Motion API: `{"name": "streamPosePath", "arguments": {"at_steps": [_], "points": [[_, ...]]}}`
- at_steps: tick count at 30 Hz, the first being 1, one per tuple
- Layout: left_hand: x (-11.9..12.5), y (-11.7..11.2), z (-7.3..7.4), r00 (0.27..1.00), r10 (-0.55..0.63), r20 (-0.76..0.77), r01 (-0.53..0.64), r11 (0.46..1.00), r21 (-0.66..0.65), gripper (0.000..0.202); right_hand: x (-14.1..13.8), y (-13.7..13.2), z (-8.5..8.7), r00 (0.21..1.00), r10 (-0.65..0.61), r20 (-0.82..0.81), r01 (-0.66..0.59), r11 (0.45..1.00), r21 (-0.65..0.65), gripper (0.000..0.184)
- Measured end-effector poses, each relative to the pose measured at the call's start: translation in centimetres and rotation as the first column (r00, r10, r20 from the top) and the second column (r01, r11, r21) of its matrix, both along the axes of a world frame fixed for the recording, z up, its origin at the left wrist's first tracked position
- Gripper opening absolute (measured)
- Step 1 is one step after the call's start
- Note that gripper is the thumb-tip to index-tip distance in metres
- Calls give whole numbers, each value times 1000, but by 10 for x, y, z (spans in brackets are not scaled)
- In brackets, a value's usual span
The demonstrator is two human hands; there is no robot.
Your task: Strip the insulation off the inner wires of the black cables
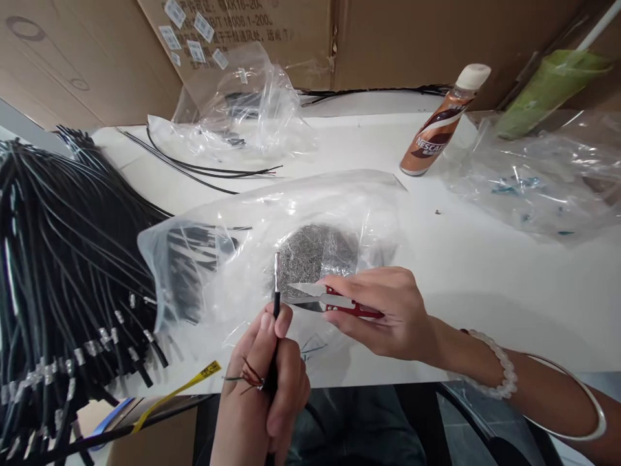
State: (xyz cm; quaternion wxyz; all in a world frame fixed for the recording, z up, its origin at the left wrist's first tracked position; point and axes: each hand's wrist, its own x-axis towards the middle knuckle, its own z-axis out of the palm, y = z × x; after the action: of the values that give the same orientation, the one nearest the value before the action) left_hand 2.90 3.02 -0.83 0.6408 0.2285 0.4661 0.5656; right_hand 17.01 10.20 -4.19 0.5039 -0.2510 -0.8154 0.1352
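My left hand [264, 382] is closed round a black cable [276, 304] that stands upright, its silvery stripped end above my fingers. Thin coloured wires [250, 375] stick out beside the palm. In my right hand [383, 314] is a pair of red-handled thread snips [339, 301], blades parted and pointing left at the cable just below its silvery part. Whether the blades touch the cable I cannot tell. Behind both hands lies a clear plastic bag [291, 200] with a heap of fine grey wire scraps [310, 255] showing in it.
A large bundle of black cables [63, 259] covers the left side. A yellow label [179, 395] hangs near the front edge. Further back stand a Nescafe bottle [436, 133], another plastic bag [247, 110] and cardboard boxes [388, 45]. More plastic film [538, 181] lies at right beside a green cup [543, 90].
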Motion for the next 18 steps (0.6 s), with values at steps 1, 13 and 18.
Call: {"name": "streamPosePath", "arguments": {"at_steps": [1,13,18], "points": [[1,0,1,999,-7,38,7,1000,14,24,0,0,0,1000,0,10,0,1000,0,21],[-2,2,1,986,-63,158,58,998,33,33,0,1,-6,998,69,-11,-70,980,-188,22],[-10,2,-11,961,-118,251,111,993,43,30,1,1,-6,999,34,15,-32,986,-163,20]]}}
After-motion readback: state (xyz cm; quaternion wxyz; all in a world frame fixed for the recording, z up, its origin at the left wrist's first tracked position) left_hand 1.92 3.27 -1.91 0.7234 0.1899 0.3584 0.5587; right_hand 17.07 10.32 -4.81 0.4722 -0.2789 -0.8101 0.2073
